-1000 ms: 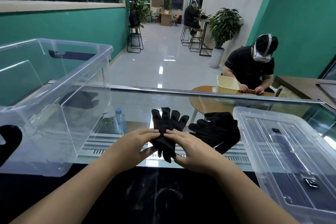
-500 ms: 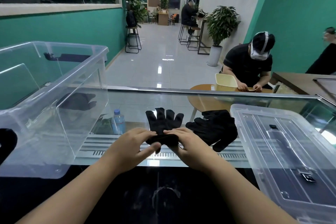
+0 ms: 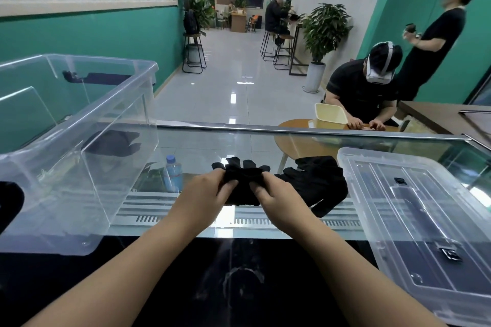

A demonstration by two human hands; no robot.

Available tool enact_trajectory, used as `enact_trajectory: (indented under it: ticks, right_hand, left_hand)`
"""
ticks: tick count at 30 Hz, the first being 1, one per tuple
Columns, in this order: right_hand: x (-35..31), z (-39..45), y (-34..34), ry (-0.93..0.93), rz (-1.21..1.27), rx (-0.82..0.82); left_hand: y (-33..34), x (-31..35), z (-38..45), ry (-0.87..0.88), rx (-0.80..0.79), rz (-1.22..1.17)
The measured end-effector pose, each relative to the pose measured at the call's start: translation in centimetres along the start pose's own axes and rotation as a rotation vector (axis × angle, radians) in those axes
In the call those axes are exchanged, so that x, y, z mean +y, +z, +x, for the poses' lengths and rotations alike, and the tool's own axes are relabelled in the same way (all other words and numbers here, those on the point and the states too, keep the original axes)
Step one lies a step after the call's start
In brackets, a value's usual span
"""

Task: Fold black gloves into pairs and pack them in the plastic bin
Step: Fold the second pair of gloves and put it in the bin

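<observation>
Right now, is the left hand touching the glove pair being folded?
Touching: in the head view the left hand pinches the black glove pair between thumb and fingers.

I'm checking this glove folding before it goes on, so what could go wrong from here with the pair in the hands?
1. The folded glove pair is held only by the left hand and right hand pinching its near part; its fingers stick out loose and may unfold.
2. The loose gloves lie touching it and could get dragged along.
3. The plastic bin sits off to the left, so the fold might open during the carry.
</observation>
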State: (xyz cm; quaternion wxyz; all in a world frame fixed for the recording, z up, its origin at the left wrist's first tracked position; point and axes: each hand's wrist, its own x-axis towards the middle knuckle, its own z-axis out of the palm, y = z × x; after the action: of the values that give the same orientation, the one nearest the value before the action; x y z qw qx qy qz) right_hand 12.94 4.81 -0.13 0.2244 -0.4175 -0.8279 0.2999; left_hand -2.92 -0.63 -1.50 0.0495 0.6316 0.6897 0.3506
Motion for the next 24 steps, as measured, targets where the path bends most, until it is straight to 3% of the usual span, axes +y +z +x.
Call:
enact_trajectory:
  ticks: [9, 18, 21, 24]
  right_hand:
    - [0.3, 2.1, 0.6, 0.160, 0.023, 0.112]
    - [0.5, 3.3, 1.1, 0.185, -0.096, 0.111]
    - [0.4, 3.3, 1.2, 0.165, -0.161, 0.155]
    - [0.3, 3.1, 0.9, 0.032, -0.246, 0.208]
  left_hand:
    - [1.4, 0.4, 1.9, -0.238, -0.010, -0.011]
    - [1.9, 0.3, 2.3, -0.177, -0.037, 0.092]
    - [2.0, 0.0, 1.9, -0.097, 0.014, 0.180]
    - [1.4, -0.9, 2.0, 0.233, -0.023, 0.268]
